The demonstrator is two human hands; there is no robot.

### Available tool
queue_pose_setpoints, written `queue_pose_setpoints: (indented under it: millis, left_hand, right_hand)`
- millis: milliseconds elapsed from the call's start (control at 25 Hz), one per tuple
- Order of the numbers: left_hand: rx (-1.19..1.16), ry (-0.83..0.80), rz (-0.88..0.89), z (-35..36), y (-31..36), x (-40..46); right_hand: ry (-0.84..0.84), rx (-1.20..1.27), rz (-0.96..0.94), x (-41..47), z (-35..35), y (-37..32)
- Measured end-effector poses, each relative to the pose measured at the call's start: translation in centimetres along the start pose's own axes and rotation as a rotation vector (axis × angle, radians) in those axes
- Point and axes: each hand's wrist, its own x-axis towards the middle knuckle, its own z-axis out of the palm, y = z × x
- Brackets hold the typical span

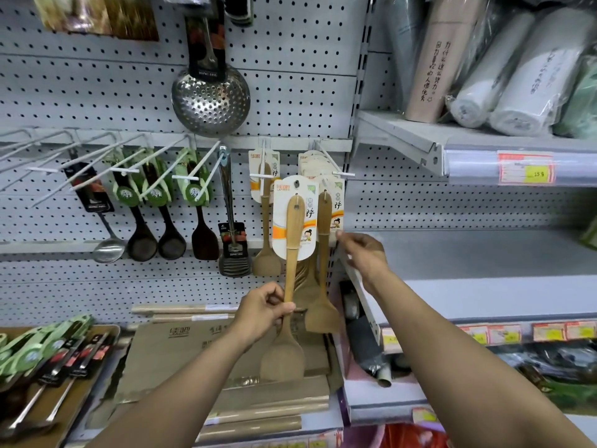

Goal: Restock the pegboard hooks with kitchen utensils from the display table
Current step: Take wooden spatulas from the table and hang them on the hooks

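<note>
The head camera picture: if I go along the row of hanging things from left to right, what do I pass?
Steel ladle → two dark round spoons → dark wooden spatula → slotted metal turner → pale wooden spatula → the carded wooden spatula in the left hand → right hand.

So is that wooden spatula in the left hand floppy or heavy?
Probably stiff: the wooden spatula stands straight, gripped only mid-handle by the left hand. Likely light, since fingers alone hold it. Its card label looks bendable.
</note>
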Motion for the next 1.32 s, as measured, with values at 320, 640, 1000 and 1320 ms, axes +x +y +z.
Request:
queue_pose_setpoints:
  millis: [320,640,1000,1320]
  left_hand:
    - [-0.025,-0.057,0.084,3.7,1.8,-0.3]
    - [0.021,-0.058,0.052,5.6,1.4,-0.4]
    - [-0.035,-0.089,0.022,6.1,0.5,0.3]
    - [-0.048,-0.096,0.092,6.9,0.4,1.5]
  right_hand:
    - [-0.202,0.258,-0.234,-4.6,-0.3,-4.5]
    - [-0.178,0.24,-0.199,-4.7,-0.7,-4.5]
    - [-0.177,0.237,-0.177,-4.1,-0.8,-3.2]
    - [-0.164,0.268,-0.267,-3.3,-0.3,-3.0]
